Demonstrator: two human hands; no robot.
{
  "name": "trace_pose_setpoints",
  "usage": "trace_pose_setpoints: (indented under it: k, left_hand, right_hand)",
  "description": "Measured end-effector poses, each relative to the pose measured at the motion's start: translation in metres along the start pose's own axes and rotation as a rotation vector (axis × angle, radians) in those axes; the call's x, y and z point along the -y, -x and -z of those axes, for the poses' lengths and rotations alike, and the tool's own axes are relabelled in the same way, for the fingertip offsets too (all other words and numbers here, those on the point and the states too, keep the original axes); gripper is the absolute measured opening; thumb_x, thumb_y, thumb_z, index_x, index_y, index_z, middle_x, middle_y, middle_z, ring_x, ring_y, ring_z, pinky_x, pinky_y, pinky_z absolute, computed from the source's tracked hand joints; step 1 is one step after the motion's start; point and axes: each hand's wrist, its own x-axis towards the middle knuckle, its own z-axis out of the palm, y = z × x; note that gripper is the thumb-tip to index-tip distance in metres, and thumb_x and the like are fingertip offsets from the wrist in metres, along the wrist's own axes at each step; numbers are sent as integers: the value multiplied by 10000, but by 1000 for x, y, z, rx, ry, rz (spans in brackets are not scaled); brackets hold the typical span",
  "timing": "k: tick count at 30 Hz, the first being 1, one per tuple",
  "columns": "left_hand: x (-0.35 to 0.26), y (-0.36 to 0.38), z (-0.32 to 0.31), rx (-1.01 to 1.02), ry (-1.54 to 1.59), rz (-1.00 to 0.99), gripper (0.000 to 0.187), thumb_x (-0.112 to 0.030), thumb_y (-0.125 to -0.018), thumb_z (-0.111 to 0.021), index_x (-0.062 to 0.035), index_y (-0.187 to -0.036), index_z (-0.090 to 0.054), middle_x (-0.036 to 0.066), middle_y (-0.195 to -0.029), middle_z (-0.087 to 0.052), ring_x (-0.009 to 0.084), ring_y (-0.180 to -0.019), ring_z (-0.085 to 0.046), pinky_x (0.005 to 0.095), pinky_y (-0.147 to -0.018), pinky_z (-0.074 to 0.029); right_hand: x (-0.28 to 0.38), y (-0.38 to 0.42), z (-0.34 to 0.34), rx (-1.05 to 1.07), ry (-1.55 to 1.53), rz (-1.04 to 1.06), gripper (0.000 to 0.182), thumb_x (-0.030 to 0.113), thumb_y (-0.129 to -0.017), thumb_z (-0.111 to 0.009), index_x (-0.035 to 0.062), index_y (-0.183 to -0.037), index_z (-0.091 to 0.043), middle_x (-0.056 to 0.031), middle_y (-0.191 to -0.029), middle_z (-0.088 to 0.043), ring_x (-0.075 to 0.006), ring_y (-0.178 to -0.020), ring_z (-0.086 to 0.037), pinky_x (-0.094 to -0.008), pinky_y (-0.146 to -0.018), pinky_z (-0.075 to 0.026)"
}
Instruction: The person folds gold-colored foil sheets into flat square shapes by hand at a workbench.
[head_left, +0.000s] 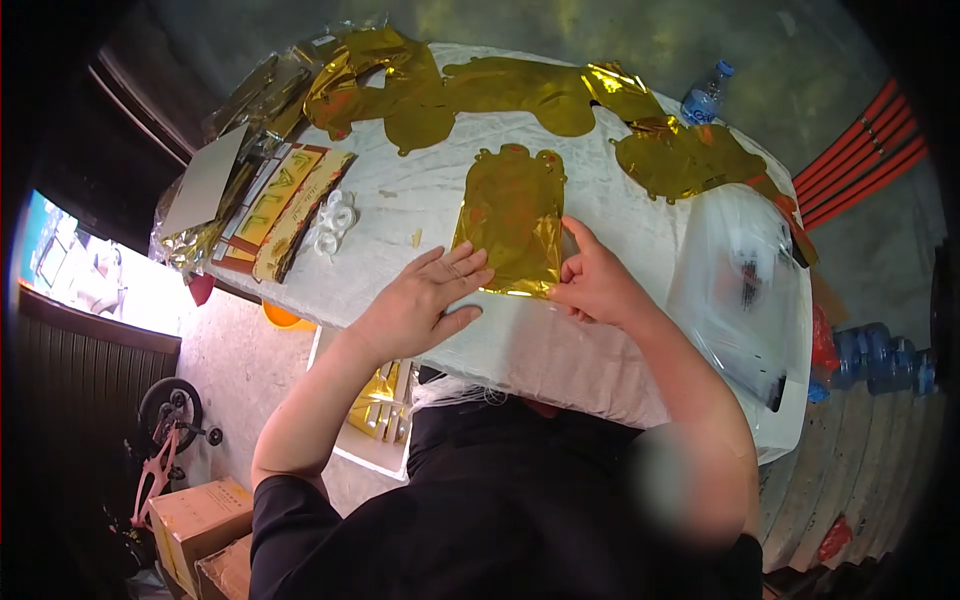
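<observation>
A flat, folded gold foil balloon (512, 215) lies on the white-covered table in front of me, its rounded, tabbed end pointing away. My left hand (425, 300) rests palm down with fingers stretched out, their tips on the foil's lower left edge. At the lower right corner, my right hand (600, 285) has its thumb and curled fingers on the foil edge, while the index finger extends along the right side. Whatever lies under the right fingers is partly hidden. Unfolded gold foil balloons (520, 90) spread along the far side, and another gold foil piece (690, 160) lies at the right.
White ribbon rolls (335, 222), printed cards (285, 205) and plastic-wrapped foil packs (265, 95) sit at the left. A water bottle (705, 95) stands at the back right, near clear plastic bags (735, 280). Below the table edge is a white box (385, 420) holding gold packets.
</observation>
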Motion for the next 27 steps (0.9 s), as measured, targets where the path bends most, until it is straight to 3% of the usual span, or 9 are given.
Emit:
trace_pose_setpoints:
  k: [3, 6, 8, 9, 11, 12, 18, 24, 27]
  left_hand:
    - [-1, 1, 0, -1, -5, -12, 457, -210, -877, -592, -61, -1301, -506, 146, -1369, -470, 302, -1317, -382, 447, -1096, -273]
    - [-2, 0, 1, 10, -22, -15, 454, -214, -880, -588, -63, -1300, -508, 144, -1377, -460, 300, -1322, -374, 449, -1096, -271]
    - [-3, 0, 1, 21, -17, -4, 456, -218, -881, -585, -66, -1303, -505, 143, -1380, -457, 300, -1326, -369, 454, -1097, -266]
    - [-3, 0, 2, 23, -20, -9, 456, -218, -881, -585, -66, -1303, -505, 143, -1380, -457, 300, -1326, -369, 454, -1097, -266]
    - [-3, 0, 2, 29, -17, -4, 463, -218, -879, -586, -72, -1310, -500, 143, -1380, -456, 299, -1328, -367, 459, -1099, -261]
    - [-3, 0, 2, 27, -22, -4, 463, -218, -879, -586, -72, -1310, -500, 143, -1380, -456, 299, -1328, -367, 459, -1099, -261]
    - [-3, 0, 1, -5, -41, -13, 441, -264, -888, -583, -73, -1280, -523, 129, -1341, -497, 286, -1304, -397, 449, -1088, -292]
    - [-2, 1, 5, 28, 29, 19, 455, -184, -866, -607, -66, -1295, -513, 151, -1393, -441, 297, -1322, -377, 451, -1105, -254]
    - [6, 1, 6, -44, 206, 33, 419, -133, -852, -623, -51, -1255, -544, 160, -1338, -490, 302, -1297, -413, 435, -1081, -305]
  right_hand:
    - [8, 5, 3, -49, 66, -62, 812, 21, -793, -642, 51, -1449, -165, -64, -719, -562, -101, -537, -539, -246, -476, -442]
    - [-3, -1, 2, -323, 386, 212, 649, 86, -808, -656, 31, -1375, -347, -99, -822, -606, -184, -640, -596, -301, -575, -492]
    - [-5, -8, -10, -448, 707, 671, 482, 152, -828, -647, 8, -1260, -488, -155, -1030, -608, -296, -899, -605, -368, -792, -495]
    - [-8, -13, -15, -454, 706, 671, 482, 152, -828, -647, 8, -1260, -488, -155, -1030, -608, -296, -899, -605, -368, -792, -495]
    - [-13, -23, -27, -432, 743, 823, 449, 197, -848, -624, -7, -1232, -513, -191, -1214, -538, -351, -1137, -495, -422, -975, -400]
    - [-11, -26, -30, -377, 805, 751, 492, 233, -879, -586, -46, -1267, -469, -226, -1325, -451, -365, -1262, -396, -440, -1067, -304]
    - [-29, -32, -42, -304, 900, 595, 670, 356, -906, -528, -78, -1370, -317, -267, -1447, -275, -380, -1372, -232, -461, -1127, -186]
    - [-31, -33, -44, -294, 955, 564, 718, 399, -901, -511, -77, -1387, -282, -277, -1454, -254, -373, -1379, -219, -457, -1137, -149]
    - [-33, -34, -43, -292, 975, 576, 720, 403, -901, -504, -74, -1391, -278, -277, -1458, -247, -375, -1379, -217, -458, -1138, -145]
